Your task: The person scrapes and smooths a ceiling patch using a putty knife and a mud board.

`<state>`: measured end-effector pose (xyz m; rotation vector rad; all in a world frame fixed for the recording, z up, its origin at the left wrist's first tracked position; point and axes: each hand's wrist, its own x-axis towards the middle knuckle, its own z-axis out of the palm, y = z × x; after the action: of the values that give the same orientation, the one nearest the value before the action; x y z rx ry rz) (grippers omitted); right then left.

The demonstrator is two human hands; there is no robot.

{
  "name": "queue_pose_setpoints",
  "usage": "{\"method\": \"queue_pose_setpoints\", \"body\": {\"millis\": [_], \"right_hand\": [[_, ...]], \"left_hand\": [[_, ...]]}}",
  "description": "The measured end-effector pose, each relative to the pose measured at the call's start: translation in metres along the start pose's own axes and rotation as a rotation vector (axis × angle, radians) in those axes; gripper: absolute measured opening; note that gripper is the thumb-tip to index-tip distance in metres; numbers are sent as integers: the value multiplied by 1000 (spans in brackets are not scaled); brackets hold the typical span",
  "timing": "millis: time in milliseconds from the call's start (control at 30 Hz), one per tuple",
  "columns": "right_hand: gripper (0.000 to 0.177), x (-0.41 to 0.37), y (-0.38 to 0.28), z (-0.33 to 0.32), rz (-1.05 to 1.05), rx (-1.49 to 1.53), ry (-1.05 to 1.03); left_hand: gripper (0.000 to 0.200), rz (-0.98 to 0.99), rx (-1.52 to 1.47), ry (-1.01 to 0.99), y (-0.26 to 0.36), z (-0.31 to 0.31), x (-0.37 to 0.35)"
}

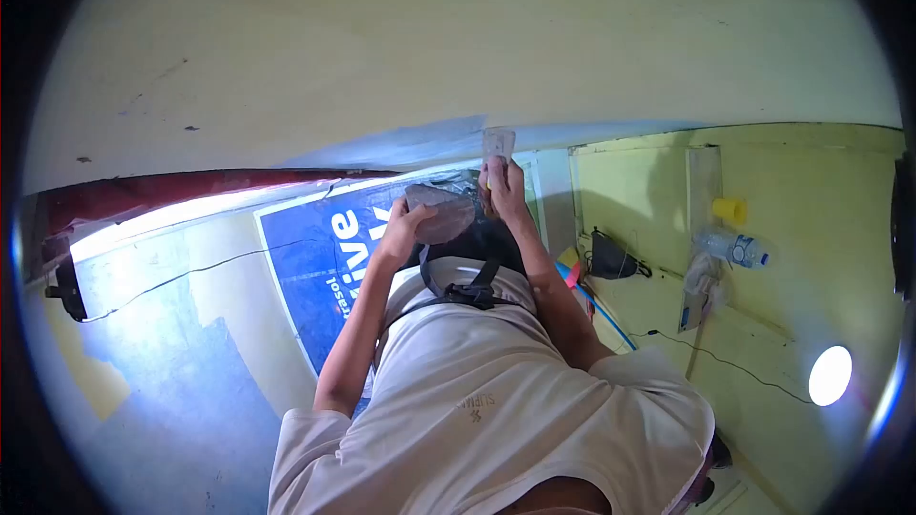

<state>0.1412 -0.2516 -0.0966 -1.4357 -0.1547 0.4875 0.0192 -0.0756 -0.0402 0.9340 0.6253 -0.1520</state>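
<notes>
My left hand (406, 231) grips a dull grey piece (443, 214) with a flat face, held in front of my waist; its exact kind is hard to make out. Just to the right and a little higher, the fingers of my right hand (504, 193) are wrapped round the handle of a putty knife (498, 141). The knife's broad, pale blade points up at the wall (458, 57), close to a bluish-grey patch (420, 141). Whether the blade touches the wall cannot be told.
A blue printed sheet (305, 272) lies below on the left, with a dark cable (205, 270) beyond it. Over on the right are a yellow cup (729, 210), a plastic bottle (739, 248), a black bag (613, 256) and a bright lamp (830, 376) with its cord.
</notes>
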Motion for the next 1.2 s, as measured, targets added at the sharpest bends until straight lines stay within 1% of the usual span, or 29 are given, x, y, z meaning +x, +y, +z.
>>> {"method": "queue_pose_setpoints", "body": {"millis": [100,133,200,233,300,400,467,533,567,600,700,733,833,867,967,1000,1100,1133,1200], "right_hand": [[35,3,5,-1,-24,-92,14],[35,1,3,1,39,-53,36],[37,-5,-4,3,163,23,79],[37,-1,-2,4,119,8,66],[38,-1,7,5,50,-22,48],[37,1,13,3,48,8,29],[37,7,21,2,-57,-106,56],[37,0,20,4,-44,-110,66],[38,-1,18,5,5,-52,64],[39,-1,12,9,50,7,61],[38,-1,1,13,-3,28,75],[37,2,0,15,-18,130,15],[37,0,21,15,23,152,123],[39,0,26,10,45,164,119],[39,-2,10,14,44,118,156],[39,-5,3,16,45,221,105],[39,3,17,5,47,104,79],[41,3,17,9,8,99,135],[40,10,19,15,-40,120,142]], "left_hand": [[24,-37,-205,-91,-7,-3,0],[23,-49,-191,-101,-8,-5,3],[20,3,-98,-98,-6,-6,4],[18,30,-52,-99,-3,-5,5],[18,-2,-59,-64,9,-1,4],[16,3,-55,-55,18,1,4],[14,18,-34,-60,22,3,2],[14,-2,-30,-98,13,-7,6],[14,-8,-24,-120,11,-11,8],[14,-17,-49,-81,13,-6,6],[13,-37,-6,-78,17,-12,1],[16,-61,-27,-147,17,-17,4],[19,-65,-58,-100,26,-6,-1],[20,-41,-60,-100,21,-11,2],[20,-39,-45,-107,24,-15,4],[21,-90,-37,-121,31,-13,1],[21,-66,-28,-147,29,-14,5],[21,-65,-16,-150,28,-14,3],[21,-56,7,-152,28,-13,4]]}}
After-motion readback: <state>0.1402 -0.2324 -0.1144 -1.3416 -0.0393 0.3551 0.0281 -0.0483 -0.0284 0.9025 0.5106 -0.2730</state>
